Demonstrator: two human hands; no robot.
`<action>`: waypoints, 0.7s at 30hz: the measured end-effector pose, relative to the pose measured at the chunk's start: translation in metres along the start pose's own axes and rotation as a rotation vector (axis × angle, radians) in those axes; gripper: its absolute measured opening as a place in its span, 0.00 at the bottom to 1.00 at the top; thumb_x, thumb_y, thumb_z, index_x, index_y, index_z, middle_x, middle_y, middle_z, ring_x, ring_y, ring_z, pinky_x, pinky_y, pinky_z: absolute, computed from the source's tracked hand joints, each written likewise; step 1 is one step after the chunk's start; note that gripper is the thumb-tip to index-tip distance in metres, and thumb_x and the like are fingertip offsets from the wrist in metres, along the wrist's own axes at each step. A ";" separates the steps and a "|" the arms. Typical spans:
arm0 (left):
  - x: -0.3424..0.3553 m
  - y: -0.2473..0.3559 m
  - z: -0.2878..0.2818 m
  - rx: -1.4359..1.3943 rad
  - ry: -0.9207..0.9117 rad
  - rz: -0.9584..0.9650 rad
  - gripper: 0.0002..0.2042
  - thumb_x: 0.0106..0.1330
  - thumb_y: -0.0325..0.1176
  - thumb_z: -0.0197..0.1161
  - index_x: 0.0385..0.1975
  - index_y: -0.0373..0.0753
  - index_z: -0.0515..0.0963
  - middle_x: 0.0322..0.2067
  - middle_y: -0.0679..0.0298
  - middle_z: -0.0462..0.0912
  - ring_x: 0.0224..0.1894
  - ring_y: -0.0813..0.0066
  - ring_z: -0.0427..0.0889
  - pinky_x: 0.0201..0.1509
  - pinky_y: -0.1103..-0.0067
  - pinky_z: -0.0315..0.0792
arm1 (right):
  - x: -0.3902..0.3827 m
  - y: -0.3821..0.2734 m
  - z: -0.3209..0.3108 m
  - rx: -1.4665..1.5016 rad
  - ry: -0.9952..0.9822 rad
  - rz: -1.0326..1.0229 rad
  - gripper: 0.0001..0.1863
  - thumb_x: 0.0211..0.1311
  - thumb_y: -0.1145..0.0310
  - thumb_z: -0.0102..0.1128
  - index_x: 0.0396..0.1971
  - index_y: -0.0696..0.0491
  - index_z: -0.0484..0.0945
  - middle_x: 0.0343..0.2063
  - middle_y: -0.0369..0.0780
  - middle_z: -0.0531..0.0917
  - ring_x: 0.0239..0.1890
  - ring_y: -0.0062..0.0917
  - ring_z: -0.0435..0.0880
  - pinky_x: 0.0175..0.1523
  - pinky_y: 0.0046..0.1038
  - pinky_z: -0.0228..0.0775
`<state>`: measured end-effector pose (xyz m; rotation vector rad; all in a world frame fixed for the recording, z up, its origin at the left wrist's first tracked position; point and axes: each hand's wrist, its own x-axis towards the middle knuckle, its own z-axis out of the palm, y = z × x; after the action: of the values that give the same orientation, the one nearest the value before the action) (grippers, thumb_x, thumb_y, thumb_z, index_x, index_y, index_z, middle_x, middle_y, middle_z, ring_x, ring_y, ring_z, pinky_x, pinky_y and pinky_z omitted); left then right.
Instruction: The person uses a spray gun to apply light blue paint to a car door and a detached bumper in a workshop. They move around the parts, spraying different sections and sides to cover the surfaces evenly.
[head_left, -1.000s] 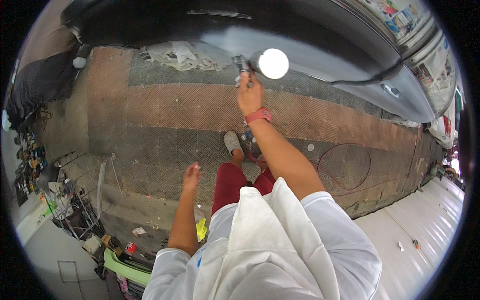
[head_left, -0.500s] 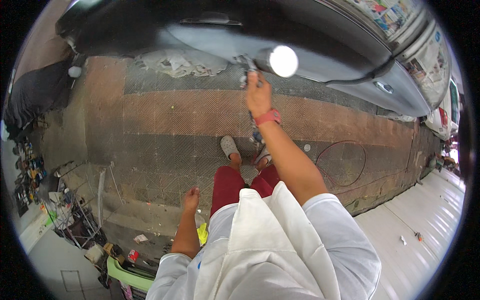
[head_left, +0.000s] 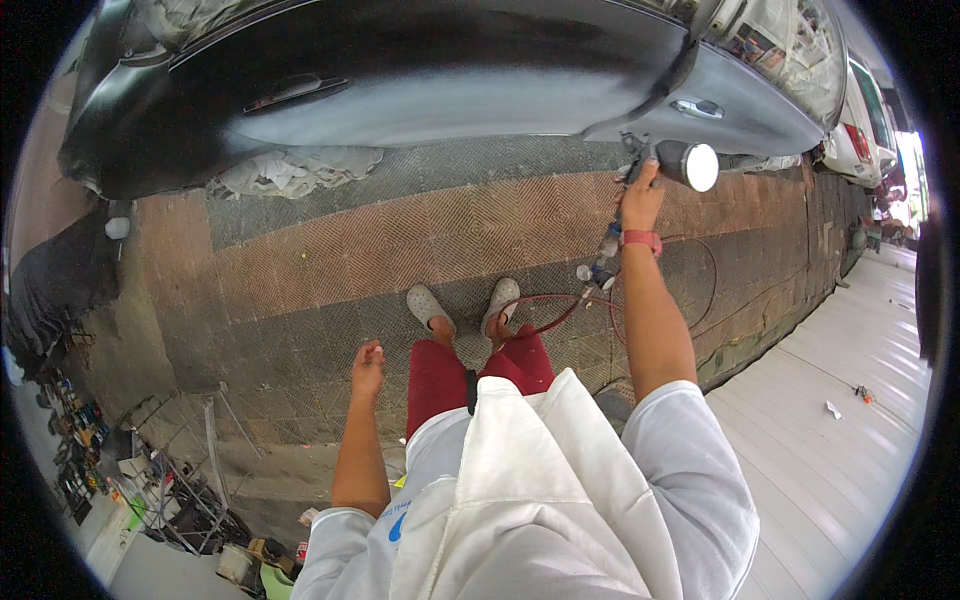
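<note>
"That red hose (head_left: 558,322) runs right by the shoes (head_left: 432,307); a careless step could snag it and jerk the spray gun (head_left: 638,150) against the car (head_left: 400,110)."

"It's near the car's lower edge as it is. The right grip (head_left: 640,205) is wrapped round it, cup (head_left: 690,165) sticking out sideways. Tip that too far and it might drip."

"And the left grip (head_left: 368,368)?"

"Hanging loose, fingers bent, nothing in it that I see."

"I can't make out the nozzle or trigger, nor judge the gap. The car's top is cut off."
</note>
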<state>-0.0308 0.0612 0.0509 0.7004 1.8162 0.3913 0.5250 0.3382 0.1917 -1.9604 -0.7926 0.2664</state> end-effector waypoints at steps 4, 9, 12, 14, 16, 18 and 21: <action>-0.008 -0.023 0.003 0.009 -0.025 -0.008 0.23 0.75 0.48 0.63 0.60 0.37 0.78 0.47 0.63 0.85 0.44 0.71 0.83 0.53 0.73 0.76 | 0.054 0.014 -0.014 -0.073 0.069 0.016 0.37 0.79 0.43 0.45 0.45 0.70 0.80 0.19 0.50 0.81 0.16 0.36 0.82 0.21 0.36 0.72; -0.019 -0.063 0.000 0.133 0.000 -0.035 0.23 0.75 0.47 0.63 0.60 0.36 0.78 0.43 0.62 0.86 0.44 0.72 0.83 0.52 0.74 0.76 | 0.042 -0.018 -0.002 0.173 0.058 0.060 0.34 0.80 0.46 0.44 0.45 0.69 0.80 0.21 0.49 0.82 0.14 0.35 0.79 0.19 0.36 0.70; -0.028 -0.067 -0.007 0.100 -0.024 -0.128 0.25 0.74 0.49 0.63 0.60 0.35 0.78 0.42 0.62 0.86 0.44 0.72 0.83 0.52 0.73 0.76 | 0.000 -0.057 0.016 0.149 -0.020 0.076 0.34 0.81 0.46 0.44 0.42 0.69 0.80 0.21 0.47 0.82 0.15 0.34 0.79 0.21 0.36 0.70; -0.036 -0.066 -0.018 0.062 -0.039 -0.162 0.26 0.74 0.51 0.64 0.60 0.36 0.78 0.43 0.61 0.86 0.44 0.71 0.83 0.53 0.73 0.77 | -0.038 -0.078 0.035 0.104 -0.163 0.099 0.33 0.81 0.47 0.45 0.40 0.68 0.80 0.21 0.45 0.81 0.19 0.32 0.81 0.26 0.37 0.71; -0.038 -0.064 -0.027 0.026 -0.018 -0.162 0.26 0.73 0.52 0.65 0.60 0.36 0.78 0.45 0.61 0.85 0.45 0.70 0.83 0.54 0.73 0.77 | -0.078 -0.097 0.064 0.125 -0.266 0.008 0.32 0.81 0.45 0.45 0.34 0.64 0.80 0.20 0.41 0.80 0.18 0.29 0.80 0.25 0.34 0.71; -0.032 -0.067 -0.035 -0.063 0.004 -0.088 0.25 0.74 0.50 0.65 0.60 0.37 0.77 0.46 0.61 0.84 0.46 0.69 0.83 0.54 0.73 0.77 | -0.122 -0.118 0.095 0.170 -0.357 -0.084 0.32 0.81 0.44 0.45 0.31 0.60 0.79 0.20 0.37 0.80 0.15 0.24 0.78 0.22 0.30 0.70; -0.014 -0.077 -0.046 -0.205 0.018 0.000 0.24 0.75 0.48 0.64 0.61 0.37 0.76 0.47 0.61 0.83 0.47 0.69 0.83 0.54 0.73 0.77 | -0.189 -0.153 0.140 0.346 -0.539 -0.052 0.28 0.81 0.47 0.47 0.35 0.59 0.80 0.22 0.35 0.81 0.20 0.19 0.76 0.27 0.28 0.70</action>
<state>-0.0918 -0.0038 0.0335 0.5561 1.7631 0.5761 0.2479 0.3672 0.2249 -1.5496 -1.0562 0.8655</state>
